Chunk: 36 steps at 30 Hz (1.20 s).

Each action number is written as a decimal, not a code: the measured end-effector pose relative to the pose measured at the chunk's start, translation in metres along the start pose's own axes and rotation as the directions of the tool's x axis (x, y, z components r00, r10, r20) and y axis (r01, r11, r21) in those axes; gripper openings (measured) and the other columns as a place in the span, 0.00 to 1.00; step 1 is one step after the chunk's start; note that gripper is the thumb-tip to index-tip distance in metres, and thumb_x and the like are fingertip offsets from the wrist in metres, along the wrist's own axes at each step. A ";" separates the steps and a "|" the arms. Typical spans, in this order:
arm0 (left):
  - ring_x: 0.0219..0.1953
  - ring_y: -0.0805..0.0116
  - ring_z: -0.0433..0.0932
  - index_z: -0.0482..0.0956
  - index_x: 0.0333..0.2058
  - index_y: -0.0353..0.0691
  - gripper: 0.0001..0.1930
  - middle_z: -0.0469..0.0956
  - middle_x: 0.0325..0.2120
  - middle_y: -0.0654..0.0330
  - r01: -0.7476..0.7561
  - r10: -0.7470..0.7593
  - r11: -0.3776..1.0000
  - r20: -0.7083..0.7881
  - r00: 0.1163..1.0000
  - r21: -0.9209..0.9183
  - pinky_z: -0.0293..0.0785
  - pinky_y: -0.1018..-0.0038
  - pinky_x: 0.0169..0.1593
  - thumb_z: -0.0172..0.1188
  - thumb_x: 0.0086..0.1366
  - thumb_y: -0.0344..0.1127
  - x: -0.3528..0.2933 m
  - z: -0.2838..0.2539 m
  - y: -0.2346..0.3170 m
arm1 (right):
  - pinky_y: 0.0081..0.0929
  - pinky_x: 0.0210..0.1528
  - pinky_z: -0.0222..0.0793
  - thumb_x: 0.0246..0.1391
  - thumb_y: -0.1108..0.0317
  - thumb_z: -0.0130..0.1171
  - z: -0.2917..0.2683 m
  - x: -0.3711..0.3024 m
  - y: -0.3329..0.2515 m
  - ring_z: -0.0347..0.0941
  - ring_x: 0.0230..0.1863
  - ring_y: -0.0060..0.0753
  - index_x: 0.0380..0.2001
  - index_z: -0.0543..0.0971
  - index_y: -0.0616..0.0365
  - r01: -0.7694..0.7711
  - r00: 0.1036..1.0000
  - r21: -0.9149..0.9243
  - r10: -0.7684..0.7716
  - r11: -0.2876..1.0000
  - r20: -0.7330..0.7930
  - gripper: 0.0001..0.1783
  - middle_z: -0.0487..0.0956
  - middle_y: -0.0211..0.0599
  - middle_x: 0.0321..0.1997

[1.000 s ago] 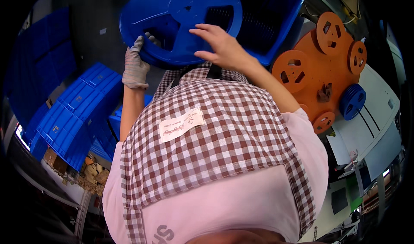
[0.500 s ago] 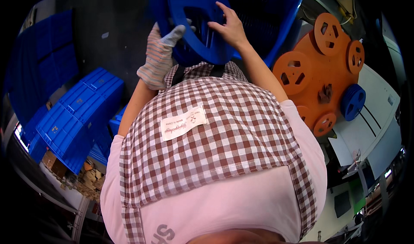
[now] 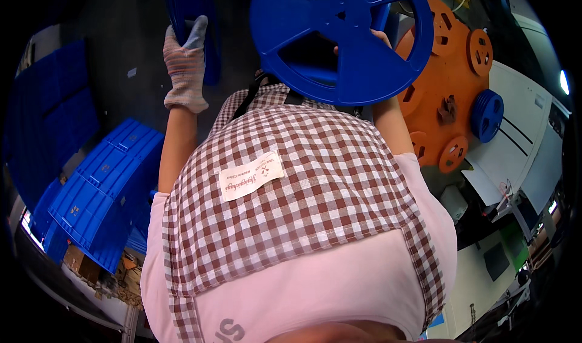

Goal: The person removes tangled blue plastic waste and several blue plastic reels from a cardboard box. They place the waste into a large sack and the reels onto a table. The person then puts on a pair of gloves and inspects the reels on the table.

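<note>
A blue plastic reel with wide cut-outs faces up in front of me, over the top of my apron. My right hand holds it from behind; the reel covers most of that hand, and some fingers show through a cut-out. To the left, my left hand, in a striped knit glove, grips several blue reels standing on edge. Those reels run past the upper edge of the view, and the fingers behind them are hidden.
Part of a blue bin shows behind the held reel. At right stands an orange round plate bearing orange reels and a blue reel stack, beside a white tabletop. Blue crates stand at left.
The blue reels have parted: my left hand has moved left with several, while my right hand has swung one to the right and turned its flat side up.
</note>
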<state>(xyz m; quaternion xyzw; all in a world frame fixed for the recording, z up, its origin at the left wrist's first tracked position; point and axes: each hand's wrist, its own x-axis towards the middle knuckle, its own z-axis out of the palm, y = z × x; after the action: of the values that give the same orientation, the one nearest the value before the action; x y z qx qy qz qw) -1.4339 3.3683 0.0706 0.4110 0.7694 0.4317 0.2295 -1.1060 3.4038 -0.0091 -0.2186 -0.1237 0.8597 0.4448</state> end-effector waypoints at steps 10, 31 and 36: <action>0.24 0.72 0.73 0.74 0.33 0.38 0.15 0.76 0.24 0.62 -0.349 0.319 0.917 0.169 0.932 0.195 0.73 0.76 0.30 0.68 0.53 0.38 0.026 0.021 0.021 | 0.34 0.27 0.80 0.56 0.60 0.44 0.043 -0.014 0.011 0.78 0.36 0.53 0.52 0.70 0.61 0.176 0.974 -0.005 -0.173 0.984 0.149 0.23 0.76 0.54 0.44; 0.19 0.82 0.68 0.74 0.37 0.46 0.08 0.72 0.23 0.72 0.389 -0.163 0.743 0.417 0.894 -0.544 0.63 0.85 0.21 0.61 0.60 0.36 -0.014 0.022 -0.015 | 0.28 0.50 0.72 0.56 0.73 0.51 0.054 -0.029 -0.098 0.74 0.45 0.34 0.48 0.71 0.62 0.470 0.667 -0.840 -0.732 0.270 0.138 0.15 0.77 0.43 0.42; 0.19 0.82 0.69 0.73 0.36 0.46 0.06 0.71 0.21 0.71 0.365 -0.094 0.750 0.457 0.885 -0.552 0.65 0.86 0.21 0.58 0.62 0.36 -0.036 0.018 -0.002 | 0.31 0.52 0.66 0.45 0.59 0.65 0.118 -0.002 -0.056 0.71 0.51 0.45 0.54 0.65 0.70 0.087 0.787 -0.931 -0.549 -0.354 0.282 0.38 0.73 0.53 0.49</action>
<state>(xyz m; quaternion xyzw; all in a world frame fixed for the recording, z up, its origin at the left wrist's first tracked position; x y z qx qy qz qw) -1.4023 3.3465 0.0593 0.2909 0.5645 0.5353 0.5570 -1.1225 3.4316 0.1173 -0.5555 -0.7263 0.2141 0.3435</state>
